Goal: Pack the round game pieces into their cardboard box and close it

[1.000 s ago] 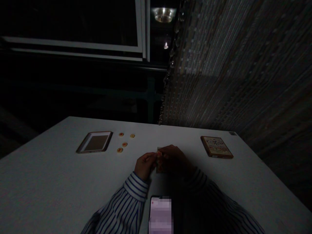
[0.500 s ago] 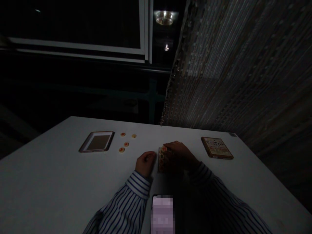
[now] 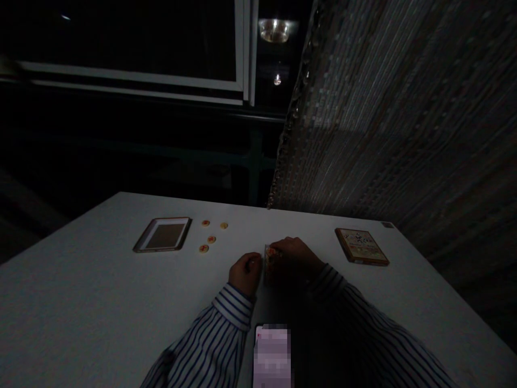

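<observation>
A small clear-sided box point(image 3: 265, 272) of round Chinese chess pieces point(image 3: 273, 252) sits on the white table between my hands. My right hand point(image 3: 297, 254) reaches over it from the right, with fingers bent down and closed on a piece at its far end. Shadow and the hand hide much of the box. Close to the box's left side, my left hand point(image 3: 244, 274) is curled closed; whatever is inside its fingers is hidden. Several loose chess pieces point(image 3: 211, 239) with red or pale faces lie farther off to the left.
A shallow tray-like lid point(image 3: 183, 237) lies at the left. On the right is a flat box with a printed cover point(image 3: 361, 247). A phone point(image 3: 272, 355) rests near me between my forearms. Behind the table's right side hangs a string curtain point(image 3: 363, 118). The light is dim.
My right hand's fingers have drawn down over the box's far end, covering more of the pieces. The left hand stays curled beside it. The whole view has shifted slightly.
</observation>
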Available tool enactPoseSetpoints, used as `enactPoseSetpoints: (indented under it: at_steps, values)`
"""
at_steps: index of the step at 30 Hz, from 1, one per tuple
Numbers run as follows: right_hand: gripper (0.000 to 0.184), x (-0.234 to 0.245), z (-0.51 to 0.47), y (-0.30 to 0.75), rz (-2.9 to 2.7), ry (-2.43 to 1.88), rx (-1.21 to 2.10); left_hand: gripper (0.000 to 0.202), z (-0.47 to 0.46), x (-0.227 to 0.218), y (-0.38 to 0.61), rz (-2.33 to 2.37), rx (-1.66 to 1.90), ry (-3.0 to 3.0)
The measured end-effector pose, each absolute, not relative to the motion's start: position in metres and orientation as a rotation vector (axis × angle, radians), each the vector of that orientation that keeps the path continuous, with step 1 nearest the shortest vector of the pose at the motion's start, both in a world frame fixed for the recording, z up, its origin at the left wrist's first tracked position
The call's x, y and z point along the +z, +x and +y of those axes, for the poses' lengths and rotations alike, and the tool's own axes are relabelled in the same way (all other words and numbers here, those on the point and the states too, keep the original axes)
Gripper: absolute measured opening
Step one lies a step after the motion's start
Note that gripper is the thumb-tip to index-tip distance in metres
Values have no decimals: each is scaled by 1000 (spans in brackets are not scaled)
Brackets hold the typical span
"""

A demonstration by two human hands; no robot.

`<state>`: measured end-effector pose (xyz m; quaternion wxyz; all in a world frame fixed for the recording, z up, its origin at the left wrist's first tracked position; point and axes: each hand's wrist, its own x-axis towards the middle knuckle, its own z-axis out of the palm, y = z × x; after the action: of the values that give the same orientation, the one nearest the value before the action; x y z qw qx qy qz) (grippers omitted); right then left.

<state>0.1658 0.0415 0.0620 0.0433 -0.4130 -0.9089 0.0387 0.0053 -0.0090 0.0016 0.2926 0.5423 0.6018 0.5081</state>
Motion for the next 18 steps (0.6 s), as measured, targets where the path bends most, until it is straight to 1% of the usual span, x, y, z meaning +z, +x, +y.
enactPoseSetpoints:
  at_steps: [9, 18]
  values:
    - [29, 73, 38, 158, -2869, -1410, 63, 24, -9, 3, 2, 1653, 1245, 1560]
    - [33, 68, 38, 156, -2934, -1435, -6, 24, -8, 2, 1, 1664, 1224, 1591]
